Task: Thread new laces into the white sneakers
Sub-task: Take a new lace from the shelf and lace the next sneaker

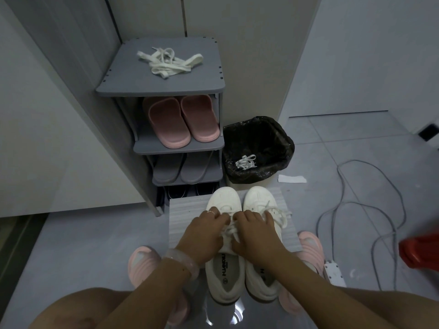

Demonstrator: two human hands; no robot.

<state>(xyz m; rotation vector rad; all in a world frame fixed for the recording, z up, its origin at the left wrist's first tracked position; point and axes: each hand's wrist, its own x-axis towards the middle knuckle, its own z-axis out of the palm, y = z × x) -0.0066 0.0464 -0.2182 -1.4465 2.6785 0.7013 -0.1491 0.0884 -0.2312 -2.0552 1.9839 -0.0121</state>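
Note:
Two white sneakers stand side by side on a pale mat (183, 222), toes pointing away from me. My left hand (204, 236) and my right hand (254, 236) both lie over the lacing area of the left sneaker (224, 276), fingers curled into its white lace (229, 230). The right sneaker (259, 203) carries a lace with loose ends trailing over its right side. A heap of white laces (168, 61) lies on top of the grey shoe rack (123, 86).
The rack holds pink slippers (183, 122) and grey slippers (185, 169). A black-lined bin (257, 148) with a discarded lace stands right of it. Grey cables (361, 210) and a power strip (333, 273) lie on the floor at right, beside a red object (420, 252).

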